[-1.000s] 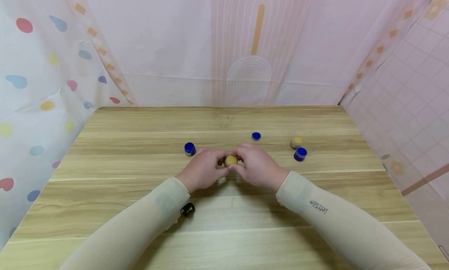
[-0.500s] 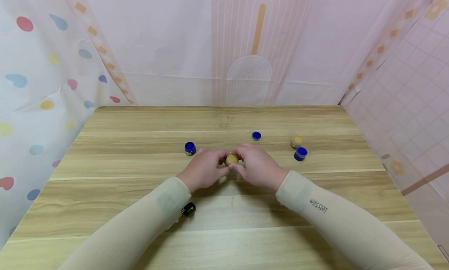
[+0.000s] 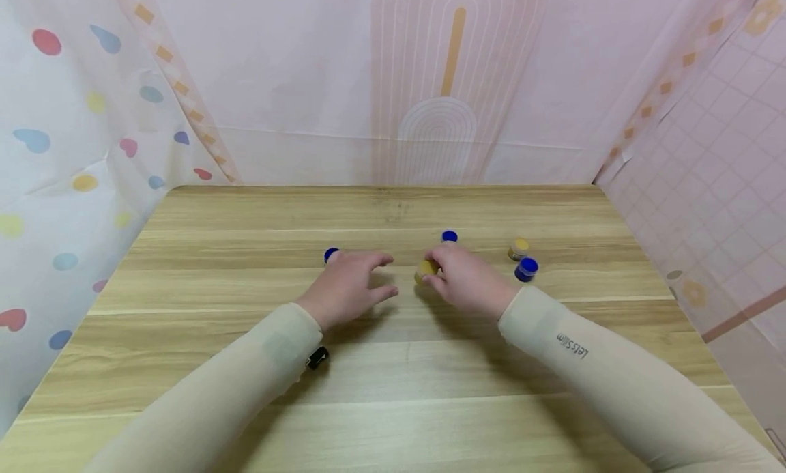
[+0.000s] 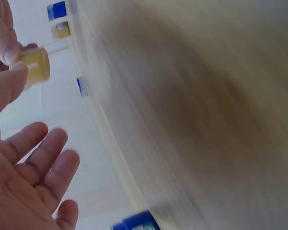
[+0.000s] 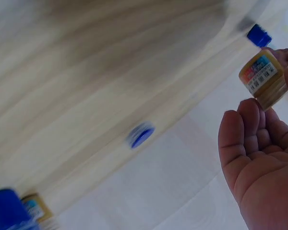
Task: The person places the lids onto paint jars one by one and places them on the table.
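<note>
A pale wood-grain worktop [image 3: 381,405] runs back to a light pinkish sheet [image 3: 276,70], which carries a nested-arch print [image 3: 405,36] around an upright orange bar [image 3: 453,53]. Dark smudges [image 3: 393,210] mark the worktop's far part. On the left, a white sheet [image 3: 67,179] (somewhat creased) shows spots and hearts in red, blue and yellow. The right-hand sheet [image 3: 731,159] bears a faint grid and orange flowers [image 3: 695,293], and columns of orange diamonds [image 3: 181,88] run down near both back corners.
</note>
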Action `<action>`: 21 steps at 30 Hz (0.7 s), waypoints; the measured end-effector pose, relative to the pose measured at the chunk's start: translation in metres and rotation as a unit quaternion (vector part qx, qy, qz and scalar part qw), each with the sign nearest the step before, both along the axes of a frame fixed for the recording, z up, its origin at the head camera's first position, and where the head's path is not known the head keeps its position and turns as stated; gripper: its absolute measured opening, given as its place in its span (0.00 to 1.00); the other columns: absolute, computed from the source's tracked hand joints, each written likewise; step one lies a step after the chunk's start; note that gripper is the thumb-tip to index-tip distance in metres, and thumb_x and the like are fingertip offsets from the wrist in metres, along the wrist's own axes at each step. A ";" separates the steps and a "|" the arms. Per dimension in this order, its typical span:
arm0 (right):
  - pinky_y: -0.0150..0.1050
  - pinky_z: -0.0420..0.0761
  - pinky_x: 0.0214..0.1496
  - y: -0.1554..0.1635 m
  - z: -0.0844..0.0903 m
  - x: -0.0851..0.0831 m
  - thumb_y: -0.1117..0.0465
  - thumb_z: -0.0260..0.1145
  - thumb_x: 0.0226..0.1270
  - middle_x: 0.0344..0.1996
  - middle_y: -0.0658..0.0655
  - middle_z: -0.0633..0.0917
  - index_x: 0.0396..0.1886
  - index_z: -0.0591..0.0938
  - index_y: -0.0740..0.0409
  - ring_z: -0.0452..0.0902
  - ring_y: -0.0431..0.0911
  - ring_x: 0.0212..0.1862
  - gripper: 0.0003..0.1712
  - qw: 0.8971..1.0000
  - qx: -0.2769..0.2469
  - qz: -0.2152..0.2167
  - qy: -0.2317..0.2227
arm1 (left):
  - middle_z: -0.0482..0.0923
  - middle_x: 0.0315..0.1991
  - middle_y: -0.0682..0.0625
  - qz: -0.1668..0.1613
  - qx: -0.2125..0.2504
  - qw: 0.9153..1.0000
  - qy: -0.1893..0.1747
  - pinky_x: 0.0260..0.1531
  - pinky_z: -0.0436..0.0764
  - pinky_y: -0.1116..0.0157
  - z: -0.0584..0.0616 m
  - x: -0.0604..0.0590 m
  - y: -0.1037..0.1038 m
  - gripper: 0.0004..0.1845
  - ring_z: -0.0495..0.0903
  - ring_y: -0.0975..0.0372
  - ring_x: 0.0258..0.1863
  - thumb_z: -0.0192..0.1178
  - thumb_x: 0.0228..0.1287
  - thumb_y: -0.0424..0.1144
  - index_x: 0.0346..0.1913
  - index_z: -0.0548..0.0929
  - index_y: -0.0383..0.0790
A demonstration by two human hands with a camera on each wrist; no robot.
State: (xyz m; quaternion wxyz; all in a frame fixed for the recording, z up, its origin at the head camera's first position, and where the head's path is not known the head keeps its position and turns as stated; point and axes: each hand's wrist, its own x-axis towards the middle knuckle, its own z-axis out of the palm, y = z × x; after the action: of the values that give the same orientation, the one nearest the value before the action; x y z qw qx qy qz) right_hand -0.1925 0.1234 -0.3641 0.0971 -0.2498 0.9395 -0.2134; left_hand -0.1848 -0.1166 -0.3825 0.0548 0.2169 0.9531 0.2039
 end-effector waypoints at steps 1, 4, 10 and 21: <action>0.43 0.83 0.50 0.003 0.001 -0.002 0.56 0.65 0.79 0.44 0.55 0.83 0.57 0.81 0.62 0.79 0.46 0.45 0.16 1.000 0.006 -0.001 -0.001 | 0.81 0.68 0.48 0.001 -0.008 1.000 0.012 0.74 0.62 0.43 0.000 -0.001 -0.002 0.32 0.77 0.50 0.71 0.68 0.70 0.57 0.70 0.79 0.43; 0.43 0.81 0.48 0.015 0.003 -0.010 0.56 0.65 0.79 0.42 0.54 0.82 0.56 0.80 0.63 0.78 0.47 0.43 0.16 1.000 0.022 -0.003 0.001 | 0.78 0.70 0.46 0.007 -0.022 0.999 0.039 0.73 0.62 0.43 0.001 -0.004 -0.010 0.34 0.73 0.47 0.73 0.69 0.69 0.57 0.71 0.77 0.43; 0.45 0.80 0.43 0.042 0.005 -0.029 0.59 0.66 0.76 0.35 0.56 0.82 0.47 0.82 0.64 0.77 0.48 0.37 0.11 0.997 0.065 -0.024 0.033 | 0.66 0.78 0.42 0.033 -0.027 0.999 0.032 0.76 0.56 0.40 0.004 -0.012 -0.029 0.40 0.63 0.45 0.79 0.69 0.69 0.58 0.77 0.70 0.43; 0.57 0.81 0.61 0.080 -0.005 -0.056 0.62 0.65 0.74 0.48 0.67 0.86 0.59 0.80 0.74 0.83 0.60 0.52 0.22 0.989 0.128 -0.043 0.057 | 0.63 0.79 0.36 0.066 -0.045 0.997 0.015 0.75 0.56 0.35 0.001 -0.026 -0.062 0.45 0.61 0.42 0.79 0.68 0.69 0.59 0.79 0.65 0.39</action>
State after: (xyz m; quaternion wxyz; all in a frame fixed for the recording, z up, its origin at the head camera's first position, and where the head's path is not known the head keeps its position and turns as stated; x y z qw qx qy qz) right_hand -0.2483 0.2032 -0.3687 0.0653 -0.2062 0.9730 -0.0805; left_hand -0.2104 -0.1786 -0.3814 0.0368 0.1541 0.9742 0.1605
